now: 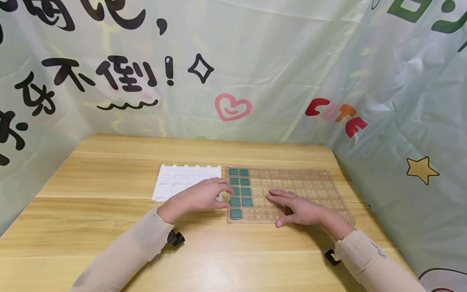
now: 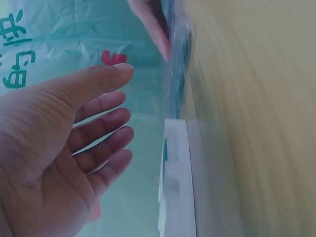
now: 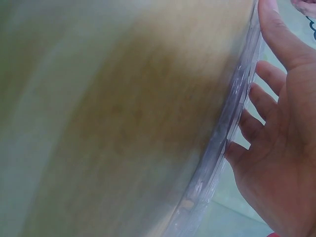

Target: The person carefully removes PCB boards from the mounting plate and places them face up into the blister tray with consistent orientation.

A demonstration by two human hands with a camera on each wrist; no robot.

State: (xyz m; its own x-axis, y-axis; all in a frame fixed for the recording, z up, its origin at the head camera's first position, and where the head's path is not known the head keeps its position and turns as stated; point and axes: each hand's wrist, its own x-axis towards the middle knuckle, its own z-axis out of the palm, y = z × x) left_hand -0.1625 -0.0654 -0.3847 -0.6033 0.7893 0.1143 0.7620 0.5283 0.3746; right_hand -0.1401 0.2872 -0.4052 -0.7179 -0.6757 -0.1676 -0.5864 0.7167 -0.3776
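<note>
A clear plastic tray (image 1: 299, 174) with many small compartments lies on the table, with several green square chips (image 1: 247, 201) in its two leftmost columns. To its left is a white slotted tray (image 1: 169, 188), partly covered by my left hand (image 1: 206, 195). That hand reaches over the white tray's right side, its fingertips near the chips at the clear tray's left edge. In the left wrist view the fingers (image 2: 116, 140) are loosely bent and apart from the thumb, holding nothing. My right hand (image 1: 300, 207) rests on the clear tray, fingers extended, thumb by the front edge.
The wooden table (image 1: 204, 259) stretches forward to a printed cloth backdrop (image 1: 277, 61) at the rear and right. A dark wrist camera (image 1: 176, 238) hangs under the left cuff, another dark device (image 1: 332, 257) under the right.
</note>
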